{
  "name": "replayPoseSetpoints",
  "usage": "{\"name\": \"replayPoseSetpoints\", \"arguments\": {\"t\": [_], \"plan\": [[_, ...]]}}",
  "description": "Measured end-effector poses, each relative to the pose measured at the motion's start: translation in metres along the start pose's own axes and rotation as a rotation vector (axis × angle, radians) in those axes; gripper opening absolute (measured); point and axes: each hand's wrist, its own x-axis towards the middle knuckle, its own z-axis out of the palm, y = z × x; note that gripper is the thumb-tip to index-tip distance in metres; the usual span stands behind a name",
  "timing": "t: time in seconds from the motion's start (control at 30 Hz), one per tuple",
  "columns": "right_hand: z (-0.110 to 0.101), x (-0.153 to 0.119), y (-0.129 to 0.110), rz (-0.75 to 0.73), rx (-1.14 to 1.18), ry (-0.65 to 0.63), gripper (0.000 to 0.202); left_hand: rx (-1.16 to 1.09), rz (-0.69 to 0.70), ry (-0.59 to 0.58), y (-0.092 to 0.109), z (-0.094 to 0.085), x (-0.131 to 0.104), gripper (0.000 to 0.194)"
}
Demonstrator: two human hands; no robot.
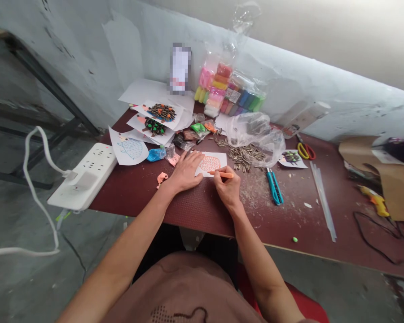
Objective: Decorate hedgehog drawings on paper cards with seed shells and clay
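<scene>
A small white paper (222,158) with an orange scaled drawing lies on the dark red table (202,211). My left hand (186,172) rests flat over the paper's left part, fingers spread, holding nothing. Closed round an orange pen (226,175), my right hand (228,185) is at the drawing's lower right edge. Sunflower seeds (244,157) are heaped just right of the paper. Pink clay (162,178) lies left of my left hand.
Behind are clay packs (218,87), a plastic bag (256,128) and a phone (180,69). At left stand a power strip (94,168) and drawings (129,148); at right, a cutter (274,186), scissors (305,150), glue sticks (323,202) and a glue gun (377,202).
</scene>
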Motion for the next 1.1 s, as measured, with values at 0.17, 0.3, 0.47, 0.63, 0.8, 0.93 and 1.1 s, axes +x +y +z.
{"name": "replayPoseSetpoints", "arguments": {"t": [0.17, 0.3, 0.47, 0.63, 0.8, 0.93, 1.1], "plan": [[0.0021, 0.0002, 0.0012, -0.035, -0.021, -0.022, 0.018, -0.003, 0.012, -0.004, 0.0004, -0.0007, 0.0008, 0.067], [0.0037, 0.0009, 0.0019, -0.046, -0.049, -0.041, 0.019, -0.010, 0.018, 0.009, -0.0004, 0.0010, 0.0011, 0.065], [0.0057, 0.0016, 0.0010, -0.057, -0.047, -0.054, 0.018, -0.011, 0.017, 0.008, -0.0008, 0.0011, 0.0016, 0.065], [0.0070, 0.0019, 0.0003, -0.058, -0.034, -0.073, 0.019, -0.010, 0.010, 0.011, 0.0004, 0.0003, 0.0021, 0.065], [0.0049, 0.0012, 0.0001, -0.053, -0.051, -0.075, 0.019, -0.012, 0.011, 0.007, -0.0003, 0.0009, 0.0022, 0.066], [0.0021, 0.0010, 0.0008, -0.051, -0.039, -0.017, 0.018, -0.014, 0.006, 0.004, -0.0012, 0.0016, 0.0023, 0.067], [0.0037, 0.0015, 0.0028, -0.039, -0.056, -0.016, 0.018, -0.029, 0.012, 0.011, -0.0011, 0.0015, 0.0020, 0.066]]}}
